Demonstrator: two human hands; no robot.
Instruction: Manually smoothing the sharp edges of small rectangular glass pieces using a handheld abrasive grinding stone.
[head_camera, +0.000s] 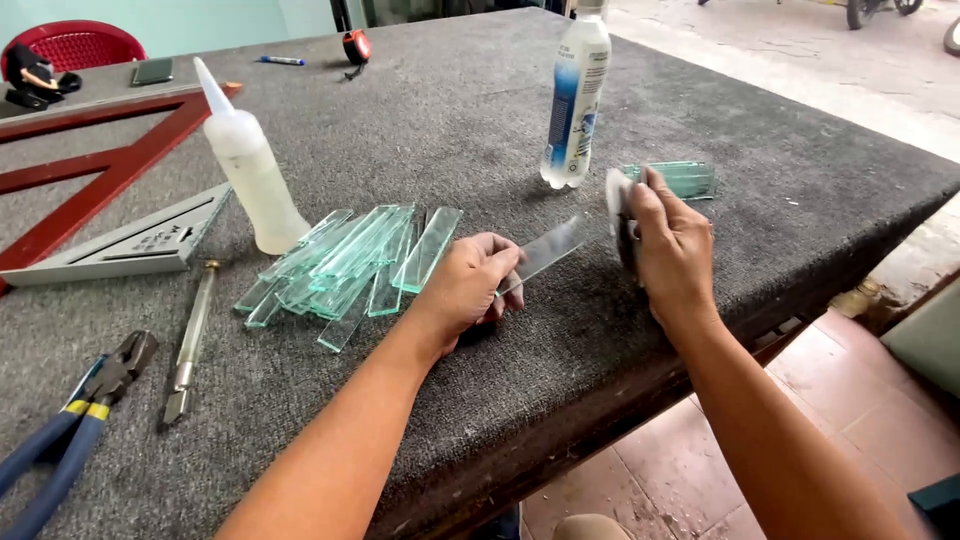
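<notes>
Left hand (470, 285) grip pinched on glass strip (545, 250) — right hand (672, 250) clamped on pad (614, 190).

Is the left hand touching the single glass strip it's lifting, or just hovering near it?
Touching. The head view shows the left hand with its fingers closed around one end of the glass strip.

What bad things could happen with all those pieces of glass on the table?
The left hand grips a thin clear glass strip bare, and the right hand holds a small pad against its end; an edge might cut a finger. The loose pile of greenish glass strips lies close by the left forearm, so a nudge could scatter or chip them. The tall plastic bottle with a blue label stands just behind the hands and could be knocked over.
</notes>
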